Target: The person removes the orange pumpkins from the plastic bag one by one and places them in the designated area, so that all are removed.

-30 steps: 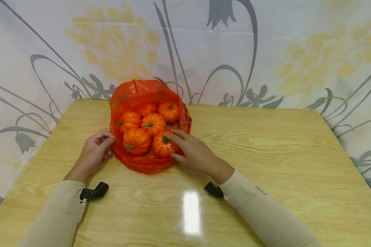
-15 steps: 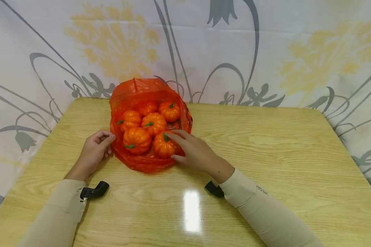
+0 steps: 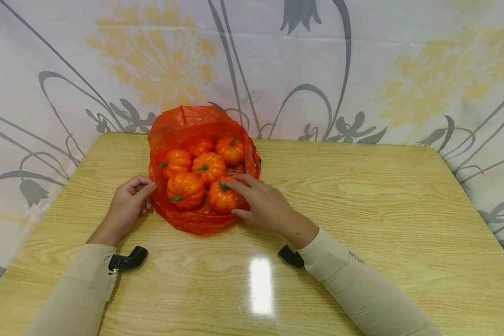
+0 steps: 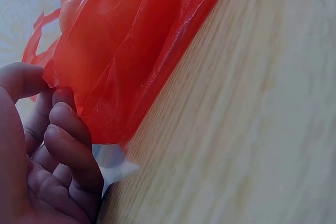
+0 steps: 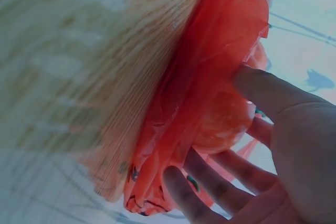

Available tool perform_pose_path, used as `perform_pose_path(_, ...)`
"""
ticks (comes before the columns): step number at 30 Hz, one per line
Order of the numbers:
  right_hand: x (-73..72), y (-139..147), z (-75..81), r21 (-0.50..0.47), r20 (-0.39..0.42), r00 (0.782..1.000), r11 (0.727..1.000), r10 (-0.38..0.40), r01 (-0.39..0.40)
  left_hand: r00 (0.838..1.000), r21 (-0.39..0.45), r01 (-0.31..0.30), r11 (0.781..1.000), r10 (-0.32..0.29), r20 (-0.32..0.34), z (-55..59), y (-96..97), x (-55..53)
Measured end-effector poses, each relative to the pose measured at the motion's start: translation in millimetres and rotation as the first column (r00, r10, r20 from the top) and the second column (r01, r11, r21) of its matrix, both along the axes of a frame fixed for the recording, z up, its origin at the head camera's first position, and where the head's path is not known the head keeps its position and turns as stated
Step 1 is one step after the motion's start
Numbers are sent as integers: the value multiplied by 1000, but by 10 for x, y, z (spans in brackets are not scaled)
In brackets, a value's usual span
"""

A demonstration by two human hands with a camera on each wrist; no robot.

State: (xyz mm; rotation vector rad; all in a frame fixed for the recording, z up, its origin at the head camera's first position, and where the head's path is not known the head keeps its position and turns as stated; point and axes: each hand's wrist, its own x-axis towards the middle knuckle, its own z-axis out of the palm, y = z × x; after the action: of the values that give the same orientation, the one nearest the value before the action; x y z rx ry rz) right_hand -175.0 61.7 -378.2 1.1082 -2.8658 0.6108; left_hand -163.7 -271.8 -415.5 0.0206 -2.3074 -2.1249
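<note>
An orange-red plastic bag [image 3: 193,226] lies with its mouth spread wide on the table. Inside sit several small orange pumpkins [image 3: 186,190] with green stems. My left hand [image 3: 128,205] pinches the bag's left rim between thumb and forefinger; the left wrist view shows the film [image 4: 126,61] at those fingertips. At the bag's front right, my right hand [image 3: 269,205] holds a pumpkin [image 3: 223,198], with the thumb at its near side and the other fingers around its top and far side. In the right wrist view, bag film partly covers this pumpkin [image 5: 226,124].
The wood-grain table [image 3: 361,196] extends to the right and in front of the bag. A patterned cloth [image 3: 269,70] with grey and yellow flowers rises along the back edge. A black strap piece [image 3: 128,259] sticks out from the left wrist.
The held pumpkin's stem has tilted slightly to the left. Both hands and the bag stay almost where they were.
</note>
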Motion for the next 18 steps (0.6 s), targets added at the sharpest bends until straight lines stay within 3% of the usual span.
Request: perform_pose_path(18,-12,74,123,-31,-88,995,999,-41,38,1000,-15,-12,1000,13,13,-2,5,-2)
